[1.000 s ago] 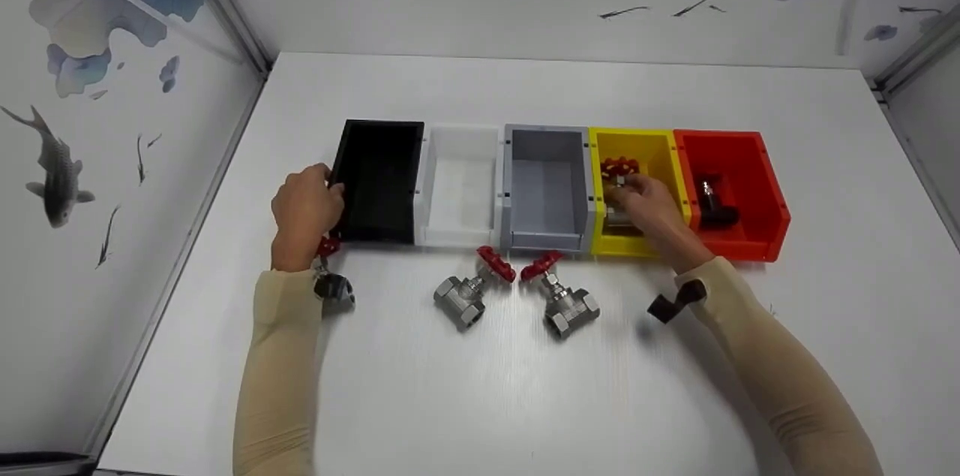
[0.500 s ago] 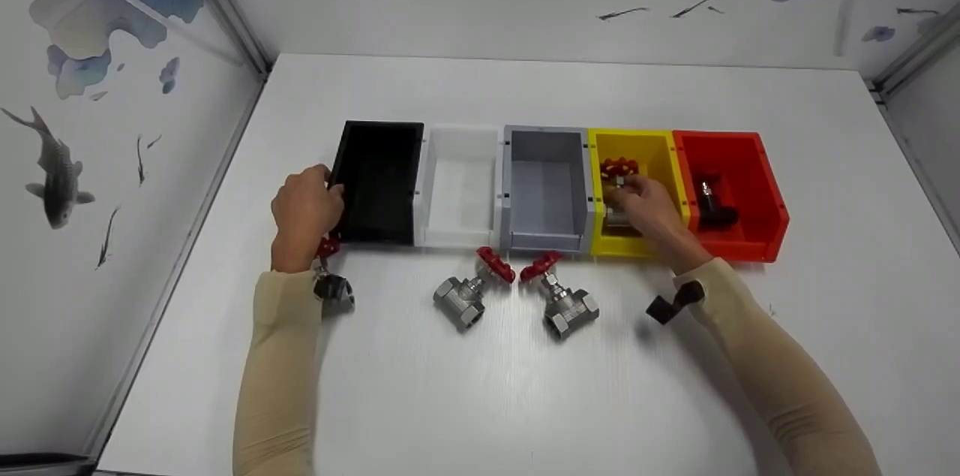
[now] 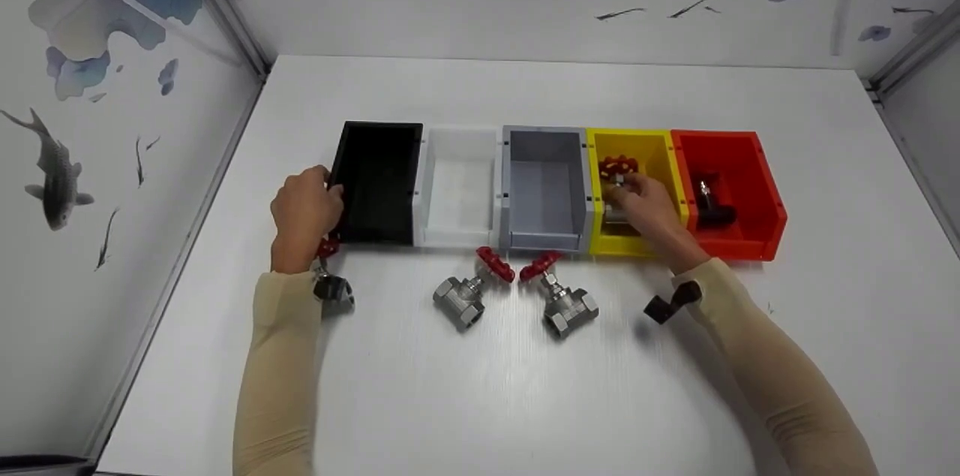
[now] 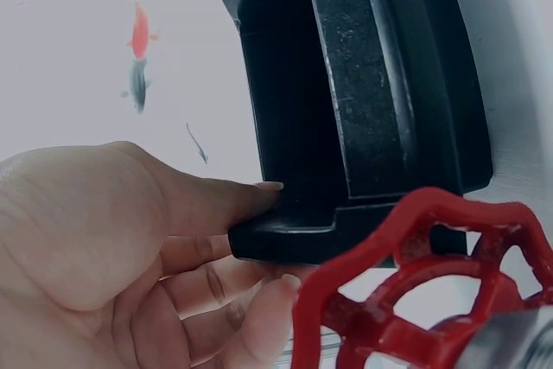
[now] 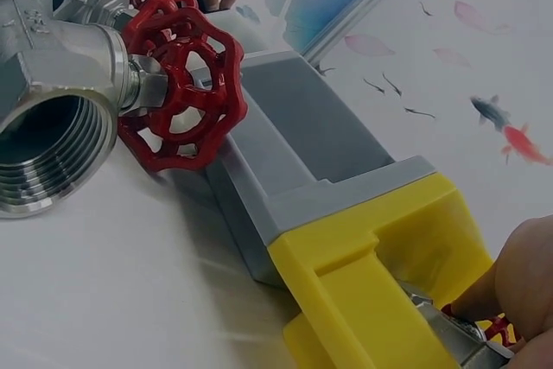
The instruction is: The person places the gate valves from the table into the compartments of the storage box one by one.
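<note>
My left hand (image 3: 304, 206) grips the left side wall of the black bin (image 3: 379, 191). In the left wrist view the thumb lies over the wall's edge and the fingers are curled below it. Beside that wrist is a valve with a red handwheel (image 4: 432, 205), partly hidden by the arm. My right hand (image 3: 651, 209) reaches down into the yellow bin (image 3: 626, 245) and holds a metal globe valve (image 3: 615, 215) by its neck, just below the red handwheel (image 3: 619, 166). The hand covers part of that valve.
A white bin (image 3: 461, 187) and a grey bin (image 3: 547, 194) stand between black and yellow. The red bin (image 3: 750, 247) holds a metal fitting with a black end (image 3: 716, 216). Two valves, left (image 3: 460, 302) and right (image 3: 570, 311), lie on the white table (image 3: 480, 401) in front.
</note>
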`<state>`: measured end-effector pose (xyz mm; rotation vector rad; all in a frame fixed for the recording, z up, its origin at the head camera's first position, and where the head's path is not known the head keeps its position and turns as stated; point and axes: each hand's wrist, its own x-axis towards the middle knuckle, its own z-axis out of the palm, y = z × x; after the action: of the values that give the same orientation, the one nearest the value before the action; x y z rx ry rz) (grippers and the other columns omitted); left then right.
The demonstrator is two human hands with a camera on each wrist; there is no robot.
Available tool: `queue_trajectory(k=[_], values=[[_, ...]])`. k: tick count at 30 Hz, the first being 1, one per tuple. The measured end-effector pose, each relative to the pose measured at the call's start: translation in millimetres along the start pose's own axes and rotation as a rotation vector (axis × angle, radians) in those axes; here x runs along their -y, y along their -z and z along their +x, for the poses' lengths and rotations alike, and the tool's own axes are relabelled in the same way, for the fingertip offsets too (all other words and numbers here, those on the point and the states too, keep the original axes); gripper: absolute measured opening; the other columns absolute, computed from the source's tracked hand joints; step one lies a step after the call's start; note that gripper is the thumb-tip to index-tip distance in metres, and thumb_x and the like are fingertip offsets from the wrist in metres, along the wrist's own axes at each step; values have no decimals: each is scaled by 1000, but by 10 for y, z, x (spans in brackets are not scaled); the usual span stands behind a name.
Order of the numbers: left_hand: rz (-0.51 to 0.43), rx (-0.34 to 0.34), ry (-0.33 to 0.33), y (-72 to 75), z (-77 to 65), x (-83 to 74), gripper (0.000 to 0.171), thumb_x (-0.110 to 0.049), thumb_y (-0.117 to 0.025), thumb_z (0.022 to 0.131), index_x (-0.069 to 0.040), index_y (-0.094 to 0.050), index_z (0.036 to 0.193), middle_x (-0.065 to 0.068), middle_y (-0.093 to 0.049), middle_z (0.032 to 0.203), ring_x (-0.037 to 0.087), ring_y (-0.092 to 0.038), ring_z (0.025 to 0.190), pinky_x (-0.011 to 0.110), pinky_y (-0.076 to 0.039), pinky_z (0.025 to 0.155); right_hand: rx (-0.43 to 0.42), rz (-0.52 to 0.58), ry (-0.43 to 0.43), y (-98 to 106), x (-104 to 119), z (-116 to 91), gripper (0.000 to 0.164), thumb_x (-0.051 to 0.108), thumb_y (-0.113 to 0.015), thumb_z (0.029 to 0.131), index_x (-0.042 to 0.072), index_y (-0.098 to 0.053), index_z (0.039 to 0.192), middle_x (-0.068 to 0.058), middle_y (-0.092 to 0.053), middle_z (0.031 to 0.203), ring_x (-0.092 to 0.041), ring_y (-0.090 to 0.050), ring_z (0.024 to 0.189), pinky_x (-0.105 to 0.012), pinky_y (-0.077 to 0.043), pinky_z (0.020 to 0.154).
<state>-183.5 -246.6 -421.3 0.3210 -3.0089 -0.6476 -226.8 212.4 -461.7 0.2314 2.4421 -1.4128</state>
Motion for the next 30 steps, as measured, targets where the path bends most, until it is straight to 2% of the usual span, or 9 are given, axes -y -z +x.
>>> queue_trajectory(k=[13, 24, 30], values=[[-3, -3, -10, -4, 1, 8, 32, -16, -56, 100, 8, -64, 118, 30, -69, 104, 45, -67, 89, 57, -52, 73, -9, 19, 5, -24, -6, -2, 58, 27, -49, 104, -2, -32, 152, -22, -43, 149, -32, -45, 124, -46, -36, 111], [-2, -15, -20, -5, 12, 7, 33, -16, -55, 100, 9, -63, 120, 31, -68, 106, 47, -66, 91, 58, -51, 75, -33, 10, 5, -34, 11, 11, 49, 24, -48, 104, -1, -42, 147, -21, -52, 138, -27, -49, 111, -37, -43, 96], [-2, -12, -20, -4, 6, 9, 33, -16, -56, 99, 9, -63, 120, 31, -68, 106, 47, -66, 91, 58, -51, 75, -49, -19, 38, -31, -2, -2, 42, 23, -48, 104, -1, -51, 138, -20, -56, 126, -27, -49, 104, -35, -43, 89]])
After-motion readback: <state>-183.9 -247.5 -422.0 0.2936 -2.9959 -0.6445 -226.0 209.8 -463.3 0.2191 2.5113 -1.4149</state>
